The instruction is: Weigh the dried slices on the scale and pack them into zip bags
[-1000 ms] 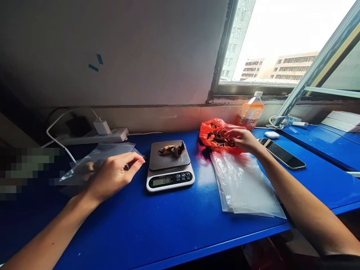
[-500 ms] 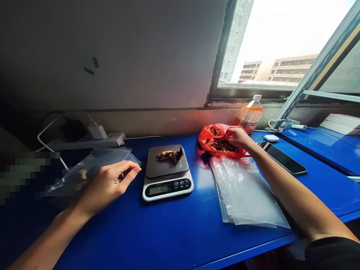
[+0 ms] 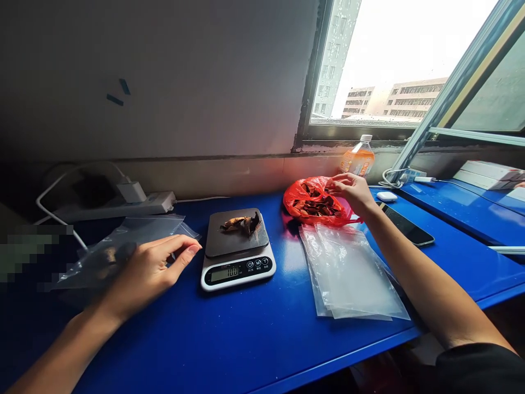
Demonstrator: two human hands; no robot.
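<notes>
Fingers of the right hand (image 3: 356, 192) were curled at the rim of the red plastic bag (image 3: 294, 201), over on the far side of the blue table (image 3: 246, 339). Whether anything was pinched there couldn't be told, since the tips were partly lost against the dark dried pieces (image 3: 320, 207) inside. Left hand (image 3: 158, 265) was held loosely bent just beside the scale (image 3: 240, 249), thumb and forefinger close together; no thing could be made out between them, but a thin scrap couldn't be ruled out, tbh.

As for progress: a small dried clump (image 3: 235, 223) had already been put on the scale's plate, and what looked like 10.0 was shown on the display (image 3: 227, 273), though the unit was too small to be read. Plenty of the dark pieces were left in the red bag, so only a bit seemed to have been portioned out. Some tan lumps (image 3: 110, 254) were already bagged in see-through plastic (image 3: 139, 232), partly hidden behind the left hand. The flat zip bags (image 3: 353, 273) stacked in front of the red one looked unused, so the clump hadn't been bagged yet.
</notes>
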